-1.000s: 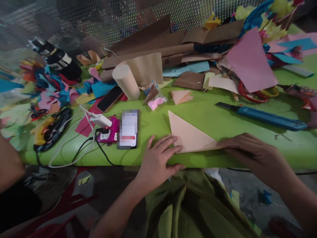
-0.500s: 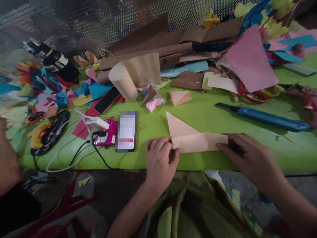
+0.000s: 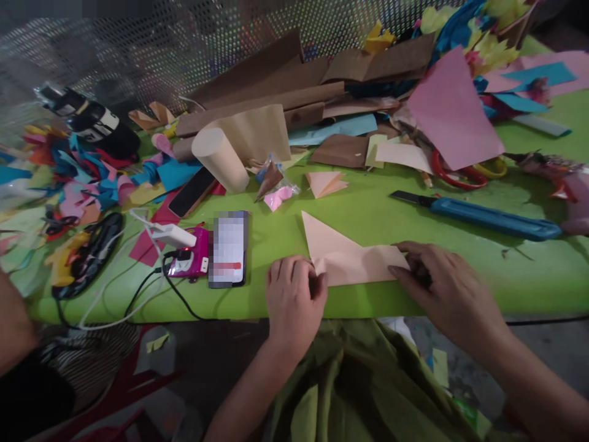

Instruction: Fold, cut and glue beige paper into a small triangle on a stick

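Observation:
A peach folded paper [image 3: 343, 255] lies on the green table [image 3: 377, 215] near its front edge, with one pointed corner sticking up to the left. My left hand [image 3: 294, 294] is curled, its fingertips pinching the paper's left end. At the paper's right end my right hand [image 3: 442, 288] presses the edge with bent fingers. Both hands touch the same sheet.
A blue utility knife [image 3: 483, 215] lies right of the paper. A phone [image 3: 227, 248], a pink charger [image 3: 186, 261] with cables, a paper roll [image 3: 221, 159], brown card strips [image 3: 276, 92], a pink sheet [image 3: 451, 113] and coloured scraps [image 3: 83, 178] crowd the table. Another person's arm [image 3: 13, 325] shows at left.
The flat triangle has been folded: its right part now lies doubled along the front edge. My left hand went from flat to curled at the left end; my right hand slid left.

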A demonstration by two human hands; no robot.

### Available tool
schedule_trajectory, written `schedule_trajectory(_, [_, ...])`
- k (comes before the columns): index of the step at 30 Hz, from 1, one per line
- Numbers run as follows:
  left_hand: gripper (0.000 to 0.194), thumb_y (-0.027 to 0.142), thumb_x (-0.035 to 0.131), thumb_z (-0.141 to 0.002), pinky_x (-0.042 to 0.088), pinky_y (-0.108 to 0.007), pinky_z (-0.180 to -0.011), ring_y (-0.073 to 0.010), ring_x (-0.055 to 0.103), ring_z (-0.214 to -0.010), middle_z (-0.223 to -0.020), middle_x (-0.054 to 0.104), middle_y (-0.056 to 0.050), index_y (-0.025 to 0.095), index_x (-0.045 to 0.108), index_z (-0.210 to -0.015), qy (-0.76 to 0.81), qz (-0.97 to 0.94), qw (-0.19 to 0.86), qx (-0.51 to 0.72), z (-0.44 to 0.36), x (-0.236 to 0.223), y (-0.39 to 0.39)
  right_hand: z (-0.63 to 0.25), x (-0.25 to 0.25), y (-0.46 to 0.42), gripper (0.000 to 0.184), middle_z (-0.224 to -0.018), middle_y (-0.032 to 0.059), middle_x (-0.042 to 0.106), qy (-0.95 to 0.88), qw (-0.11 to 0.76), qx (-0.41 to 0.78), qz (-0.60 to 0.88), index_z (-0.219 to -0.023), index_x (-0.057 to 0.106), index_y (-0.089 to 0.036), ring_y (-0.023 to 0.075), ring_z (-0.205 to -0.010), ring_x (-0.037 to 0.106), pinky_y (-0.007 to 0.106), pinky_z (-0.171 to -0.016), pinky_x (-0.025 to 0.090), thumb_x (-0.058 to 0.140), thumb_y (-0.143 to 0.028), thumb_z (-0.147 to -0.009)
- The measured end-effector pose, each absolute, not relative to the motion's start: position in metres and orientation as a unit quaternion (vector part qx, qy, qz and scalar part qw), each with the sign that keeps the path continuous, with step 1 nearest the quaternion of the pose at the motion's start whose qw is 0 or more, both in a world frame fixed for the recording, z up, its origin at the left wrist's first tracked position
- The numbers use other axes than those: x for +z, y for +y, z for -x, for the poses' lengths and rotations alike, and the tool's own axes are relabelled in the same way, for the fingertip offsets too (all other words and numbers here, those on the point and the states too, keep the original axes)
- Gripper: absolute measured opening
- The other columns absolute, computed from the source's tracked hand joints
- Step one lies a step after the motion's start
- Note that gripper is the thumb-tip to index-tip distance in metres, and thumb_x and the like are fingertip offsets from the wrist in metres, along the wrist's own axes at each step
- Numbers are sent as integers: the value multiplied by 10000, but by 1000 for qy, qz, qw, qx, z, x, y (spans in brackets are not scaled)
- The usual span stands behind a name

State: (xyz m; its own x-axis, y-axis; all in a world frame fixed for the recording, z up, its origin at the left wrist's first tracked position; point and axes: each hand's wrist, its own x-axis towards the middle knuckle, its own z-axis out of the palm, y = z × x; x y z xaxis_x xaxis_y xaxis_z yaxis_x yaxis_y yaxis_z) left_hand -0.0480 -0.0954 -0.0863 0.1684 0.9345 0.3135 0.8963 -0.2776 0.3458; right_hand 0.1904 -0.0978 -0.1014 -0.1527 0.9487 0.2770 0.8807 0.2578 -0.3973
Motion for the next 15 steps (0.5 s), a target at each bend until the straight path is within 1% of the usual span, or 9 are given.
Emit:
schedule_trajectory(3, [165, 211, 670, -868, 478, -379, -746, -241, 572, -857, -889, 621, -70, 200, 510, -903, 593, -759, -2, 269, 48, -89, -96, -190, -103, -97, 316, -782, 51, 656, -748, 243, 73, 613, -1154, 593, -207, 235, -694, 631, 368, -657, 461, 440, -435, -996])
schedule_trajectory(6, [170, 197, 653, -896, 498, -390, -803, -250, 591, -933, -970, 629, -102, 175, 557, -1035, 571, -765, -48, 294, 46, -90, -99, -190, -103, -97, 354, -794, 54, 652, -749, 245, 75, 611, -1220, 582, -195, 241, -704, 630, 378, -662, 464, 446, -429, -993])
schedule_trajectory(8, [200, 120, 572, -930, 507, -381, -864, -236, 606, -992, -1024, 646, -99, 186, 589, -1118, 524, -802, -36, 286, 43, -91, -100, -190, -104, -96, 364, -791, 50, 646, -753, 243, 77, 607, -1255, 570, -193, 241, -703, 628, 378, -657, 465, 450, -415, -992])
schedule_trajectory(10, [318, 64, 471, -956, 495, -369, -966, -214, 608, -1091, -1126, 667, -89, 192, 590, -1222, 450, -856, 4, 255, 41, -91, -102, -191, -104, -96, 373, -787, 46, 643, -755, 244, 76, 604, -1284, 556, -193, 239, -694, 625, 375, -646, 466, 454, -401, -992])
schedule_trajectory(11, [357, 66, 440, -967, 471, -370, -1030, -208, 592, -1162, -1204, 664, -88, 182, 575, -1277, 413, -880, 23, 232, 40, -91, -103, -191, -105, -96, 377, -791, 47, 645, -756, 245, 73, 602, -1296, 550, -192, 239, -696, 626, 375, -646, 469, 456, -393, -992])
schedule_trajectory(13, [392, 154, 442, -992, 398, -393, -1133, -220, 516, -1310, -1382, 605, -88, 168, 526, -1374, 370, -911, 48, 179, 38, -91, -104, -191, -106, -96, 382, -801, 51, 649, -759, 248, 68, 597, -1312, 543, -189, 238, -703, 628, 376, -651, 478, 460, -378, -991])
schedule_trajectory(15, [472, 320, 485, -996, 345, -430, -1175, -251, 422, -1410, -1527, 491, -72, 194, 468, -1451, 363, -921, 62, 126, 38, -90, -105, -191, -107, -95, 381, -803, 51, 644, -762, 250, 62, 594, -1320, 544, -188, 238, -710, 627, 375, -654, 487, 465, -363, -991])
